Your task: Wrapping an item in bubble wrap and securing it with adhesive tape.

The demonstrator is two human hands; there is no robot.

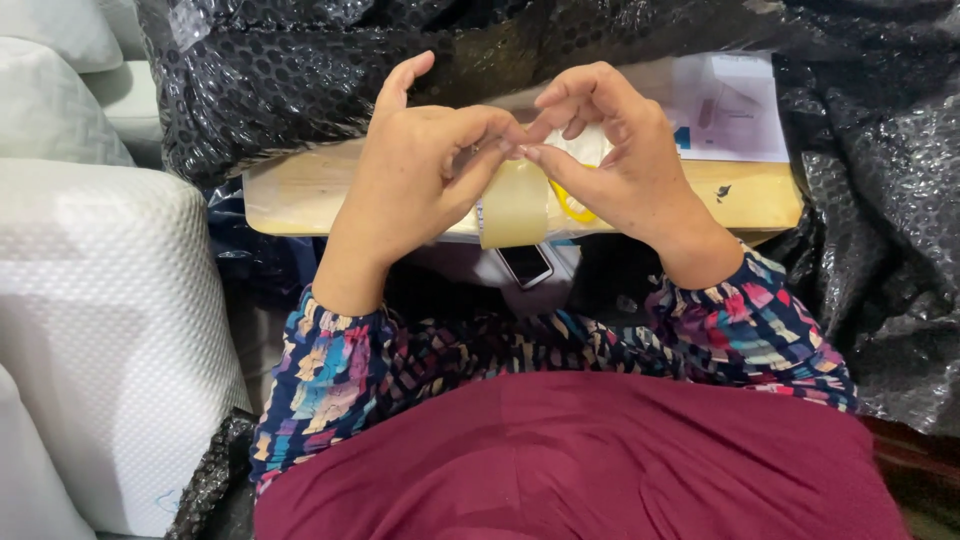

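Black bubble wrap (300, 80) is heaped across the back and down the right side, and a big white padded roll (100, 330) stands at the left. Between them sits a pale wooden bench (300, 190) with a white printed sheet (730, 105) lying on it. The person's left hand (415, 170) and right hand (620, 160) meet above the bench edge, fingers (500, 128) pinched together on the loose end of a roll of clear tape (513, 205), which hangs just under the fingertips. Something yellow (572, 205) curves behind the right hand, perhaps a tape dispenser's handle; it is mostly hidden. Below the tape a dark phone (525, 264) lies partly in view.
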